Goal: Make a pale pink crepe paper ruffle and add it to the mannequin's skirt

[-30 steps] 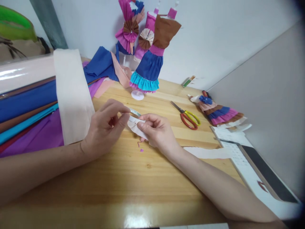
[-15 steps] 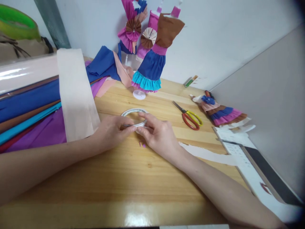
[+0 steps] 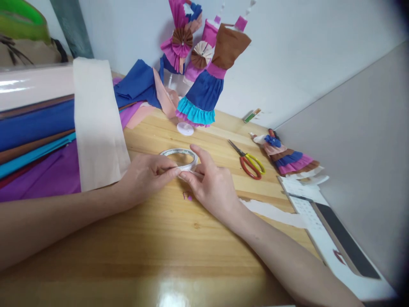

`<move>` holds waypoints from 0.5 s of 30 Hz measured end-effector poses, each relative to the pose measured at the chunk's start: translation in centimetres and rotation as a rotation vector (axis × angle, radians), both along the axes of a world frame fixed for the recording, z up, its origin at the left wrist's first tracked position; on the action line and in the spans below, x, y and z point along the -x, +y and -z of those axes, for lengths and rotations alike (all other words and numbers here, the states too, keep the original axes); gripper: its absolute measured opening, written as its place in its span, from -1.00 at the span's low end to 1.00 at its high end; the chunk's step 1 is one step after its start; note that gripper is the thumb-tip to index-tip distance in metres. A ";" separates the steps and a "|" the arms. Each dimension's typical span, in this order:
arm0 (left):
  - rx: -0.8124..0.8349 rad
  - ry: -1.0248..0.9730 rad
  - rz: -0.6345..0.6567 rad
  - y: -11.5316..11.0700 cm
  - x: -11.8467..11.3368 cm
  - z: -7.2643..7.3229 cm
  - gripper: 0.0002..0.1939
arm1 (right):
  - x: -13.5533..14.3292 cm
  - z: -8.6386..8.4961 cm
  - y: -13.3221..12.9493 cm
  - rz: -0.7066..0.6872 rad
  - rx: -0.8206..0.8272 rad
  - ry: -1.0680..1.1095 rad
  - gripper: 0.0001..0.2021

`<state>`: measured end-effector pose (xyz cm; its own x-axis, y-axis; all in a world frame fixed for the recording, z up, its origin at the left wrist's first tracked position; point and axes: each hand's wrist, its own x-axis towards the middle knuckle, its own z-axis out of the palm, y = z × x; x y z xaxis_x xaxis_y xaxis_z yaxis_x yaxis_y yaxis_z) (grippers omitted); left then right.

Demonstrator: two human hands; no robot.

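Observation:
A narrow roll of white tape (image 3: 193, 164) is held over the wooden table, its near side between my two hands. My left hand (image 3: 148, 172) pinches the roll's near left edge with thumb and forefinger. My right hand (image 3: 214, 183) grips the near right edge, thumb in front, with its forefinger raised beside the rim. The two thumb tips almost meet. What the fingertips do at the tape's end is too small to make out. Small purple scraps (image 3: 189, 198) lie on the table just below the right thumb.
Scissors (image 3: 251, 165) with red and yellow handles lie to the right. Behind stand small crepe-paper dresses (image 3: 204, 91); another dress (image 3: 289, 157) lies by the right wall. Colored paper rolls (image 3: 35, 123) and a pale strip (image 3: 99, 128) fill the left. A white paper strip (image 3: 275, 213) lies beyond my right forearm.
My right forefinger has lifted off the top of the tape roll and now points up beside it. The view has shifted slightly; both hands stay at the roll.

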<state>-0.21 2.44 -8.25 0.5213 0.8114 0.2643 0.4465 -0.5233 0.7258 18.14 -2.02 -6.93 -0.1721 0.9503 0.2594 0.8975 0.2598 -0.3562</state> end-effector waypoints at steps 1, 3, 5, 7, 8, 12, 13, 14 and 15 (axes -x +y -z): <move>-0.003 0.006 -0.005 0.0 0.0 0.0 -0.67 | 0.0 0.0 -0.1 -0.005 0.008 0.014 -0.41; -0.006 0.031 -0.026 -0.1 -0.1 -0.2 -0.66 | 0.2 0.0 -0.2 -0.025 0.039 0.057 -0.38; -0.003 0.069 -0.052 -0.3 -0.1 -0.4 -0.65 | 0.4 -0.1 -0.4 -0.048 0.069 0.102 -0.37; -0.002 0.111 -0.078 -0.4 -0.2 -0.6 -0.66 | 0.6 -0.2 -0.5 -0.057 0.087 0.133 -0.36; -0.004 0.128 -0.091 -0.5 -0.2 -0.7 -0.66 | 0.6 -0.2 -0.5 -0.057 0.093 0.146 -0.36; -0.029 0.144 -0.124 -0.6 -0.3 -0.7 -0.67 | 0.8 -0.2 -0.6 -0.059 0.124 0.191 -0.36; -0.031 0.135 -0.136 -0.5 -0.3 -0.7 -0.68 | 0.8 -0.2 -0.7 -0.062 0.134 0.194 -0.35; -0.025 0.126 -0.154 -0.5 -0.3 -0.7 -0.68 | 0.9 -0.3 -0.7 -0.066 0.145 0.192 -0.34; -0.014 0.116 -0.174 -0.4 -0.3 -0.7 -0.68 | 0.9 -0.3 -0.8 -0.068 0.156 0.187 -0.33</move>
<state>0.13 2.01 -7.55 0.4016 0.8885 0.2221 0.6113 -0.4406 0.6573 17.22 -2.84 -6.60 -0.1999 0.9691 0.1443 0.7945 0.2465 -0.5549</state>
